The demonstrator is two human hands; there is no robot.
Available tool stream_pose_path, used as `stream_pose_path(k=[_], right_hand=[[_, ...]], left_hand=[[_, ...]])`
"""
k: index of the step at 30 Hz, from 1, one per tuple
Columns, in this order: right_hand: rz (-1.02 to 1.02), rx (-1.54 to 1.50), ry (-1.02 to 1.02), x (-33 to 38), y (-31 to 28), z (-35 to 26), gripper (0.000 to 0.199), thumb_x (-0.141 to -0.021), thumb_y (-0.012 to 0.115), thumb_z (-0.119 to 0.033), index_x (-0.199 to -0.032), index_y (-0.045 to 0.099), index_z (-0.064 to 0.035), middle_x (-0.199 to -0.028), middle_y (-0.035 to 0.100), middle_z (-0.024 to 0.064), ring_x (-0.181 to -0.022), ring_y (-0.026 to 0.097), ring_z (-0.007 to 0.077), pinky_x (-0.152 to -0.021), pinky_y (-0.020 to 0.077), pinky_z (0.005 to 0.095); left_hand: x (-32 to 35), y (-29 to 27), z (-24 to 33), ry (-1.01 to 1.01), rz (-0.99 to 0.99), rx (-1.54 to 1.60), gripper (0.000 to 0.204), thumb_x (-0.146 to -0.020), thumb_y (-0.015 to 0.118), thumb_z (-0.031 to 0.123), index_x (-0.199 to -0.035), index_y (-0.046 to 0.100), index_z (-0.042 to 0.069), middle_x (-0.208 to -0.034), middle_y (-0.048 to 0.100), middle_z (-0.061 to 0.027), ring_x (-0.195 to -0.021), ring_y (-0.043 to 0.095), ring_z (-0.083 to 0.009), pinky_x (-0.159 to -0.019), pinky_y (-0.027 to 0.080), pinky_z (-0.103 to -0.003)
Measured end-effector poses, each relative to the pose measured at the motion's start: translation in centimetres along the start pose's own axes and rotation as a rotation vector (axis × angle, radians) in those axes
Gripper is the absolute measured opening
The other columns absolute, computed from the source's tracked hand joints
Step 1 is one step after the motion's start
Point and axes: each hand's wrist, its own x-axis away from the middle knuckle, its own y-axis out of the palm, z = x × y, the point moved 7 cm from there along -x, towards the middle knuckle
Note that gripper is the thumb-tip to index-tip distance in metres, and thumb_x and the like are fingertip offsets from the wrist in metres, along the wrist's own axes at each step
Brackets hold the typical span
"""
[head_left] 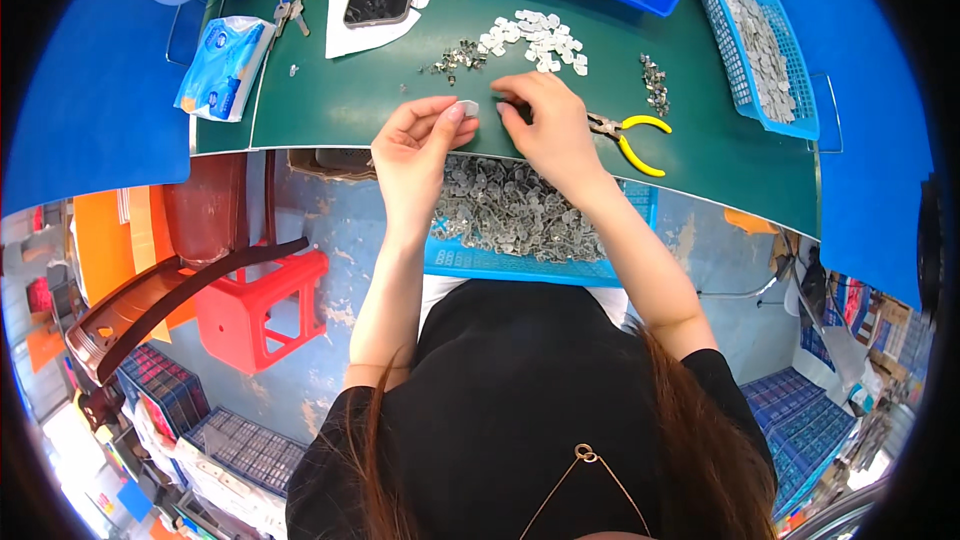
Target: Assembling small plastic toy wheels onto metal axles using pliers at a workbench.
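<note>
Head view: left hand [418,135] fingers pinch a small white piece [468,107]; right hand [545,120] fingers curl closed.

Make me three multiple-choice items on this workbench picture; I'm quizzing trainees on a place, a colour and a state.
1. Where do the pliers lie?
A. on the green table, beside the right hand
B. in a blue bin
C. on the red stool

2. What colour are the pliers' handles?
A. red
B. yellow
C. black

3. What is the left hand doing?
A. lying flat and open
B. gripping the phone
C. pinching a small pale piece

Answers: 1 A, they rest on the mat just right of that hand. 2 B, both handles are yellow. 3 C, the fingertips close on the piece.
</note>
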Motion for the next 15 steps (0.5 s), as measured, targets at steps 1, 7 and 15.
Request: stream_pose_path(k=[1,7,15], right_hand=[[-0.034,-0.226,0.157,0.1,-0.3,0.5,0.02,-0.074,0.067,0.003,-0.093,0.066,-0.0021,-0.086,0.065,0.0077,-0.079,0.061,0.0185,-0.07,0.0486,0.0289],[0.028,-0.9,0.402,1.2,-1.0,-0.4,0.023,-0.077,0.068,0.008,-0.099,0.068,0.0027,-0.095,0.067,0.0074,-0.086,0.062,0.0122,-0.079,0.0504,0.0252],[0.076,-0.935,0.409,1.6,-1.2,0.3,0.019,-0.076,0.069,0.009,-0.094,0.07,0.0021,-0.092,0.068,0.0101,-0.084,0.064,0.0148,-0.077,0.0515,0.0258]], left_hand=[[0.1,0.1,0.0,-0.014,0.007,0.019,0.016,-0.09,0.061,0.003,-0.104,0.061,-0.006,-0.093,0.068,-0.0144,-0.083,0.068,-0.0178,-0.076,0.056,-0.027],[1.1,1.8,0.0,-0.089,-0.058,0.034,0.022,-0.091,0.059,0.003,-0.11,0.059,-0.007,-0.097,0.067,-0.0152,-0.086,0.067,-0.0177,-0.078,0.056,-0.027],[1.4,3.0,0.7,-0.064,-0.108,0.014,0.022,-0.092,0.057,0.002,-0.11,0.06,-0.009,-0.099,0.067,-0.0164,-0.088,0.067,-0.0176,-0.08,0.056,-0.027]])
